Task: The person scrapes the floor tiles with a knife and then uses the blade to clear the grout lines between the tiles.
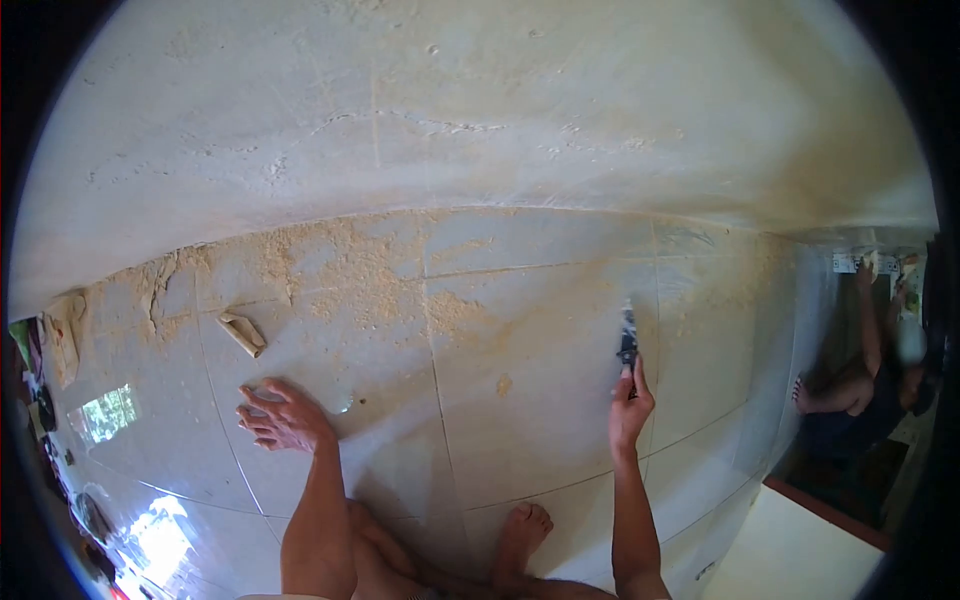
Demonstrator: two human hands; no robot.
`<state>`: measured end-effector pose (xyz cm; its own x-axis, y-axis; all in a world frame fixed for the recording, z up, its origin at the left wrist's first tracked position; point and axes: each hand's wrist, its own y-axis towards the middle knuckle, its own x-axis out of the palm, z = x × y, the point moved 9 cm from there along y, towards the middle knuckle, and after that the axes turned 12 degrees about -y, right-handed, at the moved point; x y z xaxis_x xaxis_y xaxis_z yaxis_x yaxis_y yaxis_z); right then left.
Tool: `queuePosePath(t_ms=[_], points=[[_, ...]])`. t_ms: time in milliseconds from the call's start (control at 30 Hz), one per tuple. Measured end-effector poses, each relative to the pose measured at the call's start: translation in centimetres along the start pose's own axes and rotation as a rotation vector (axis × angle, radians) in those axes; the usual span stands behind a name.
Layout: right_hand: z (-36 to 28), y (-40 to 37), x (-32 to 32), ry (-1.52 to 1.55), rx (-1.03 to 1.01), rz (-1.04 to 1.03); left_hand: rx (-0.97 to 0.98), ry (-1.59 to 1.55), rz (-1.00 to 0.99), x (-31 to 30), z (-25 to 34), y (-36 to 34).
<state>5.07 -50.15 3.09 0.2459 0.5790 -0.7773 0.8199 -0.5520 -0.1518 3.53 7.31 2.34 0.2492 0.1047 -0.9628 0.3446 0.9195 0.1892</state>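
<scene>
My right hand (630,408) is closed around the dark handle of a knife (628,330), whose whitish-smeared blade points away from me toward the wall. Low over the tiled floor (540,420), my left hand (284,414) is open with its fingers spread and holds nothing. Just beyond it lies a folded piece of brown paper (242,334), perhaps sandpaper. Tan crumbs and dust (370,275) cover the tiles along the foot of the wall. The pale wall (480,90) ahead has rough, chipped patches and a crack line.
At the far right a person (860,400) sits low with arms raised to a white fitting (866,264) on the wall. A pale board with a brown edge (800,550) stands at the lower right. Crumpled brown paper (65,335) and assorted items (90,515) lie along the left.
</scene>
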Motion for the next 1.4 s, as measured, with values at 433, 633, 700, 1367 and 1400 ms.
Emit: queuePosePath(t_ms=[433, 633, 700, 1367, 1400], points=[[-12.1, -5.4, 7.5, -0.189, -0.592, -0.183, -0.027, -0.033, 0.001, -0.4, 0.6, 0.0], [-8.7, -0.5, 5.0, -0.185, -0.182, -0.124, -0.019, -0.043, 0.009, -0.2, 0.3, 0.2], [-9.2, -0.7, 5.0, -0.186, -0.246, -0.043, -0.031, -0.042, 0.01, -0.2, 0.3, 0.1], [-17.8, -2.5, 9.0, -0.3, -0.414, -0.198, -0.001, -0.063, 0.027, -0.2, 0.1, 0.1], [-17.2, -1.2, 8.6, -0.302, -0.418, -0.197, -0.008, -0.078, 0.023, -0.1, 0.2, 0.2]])
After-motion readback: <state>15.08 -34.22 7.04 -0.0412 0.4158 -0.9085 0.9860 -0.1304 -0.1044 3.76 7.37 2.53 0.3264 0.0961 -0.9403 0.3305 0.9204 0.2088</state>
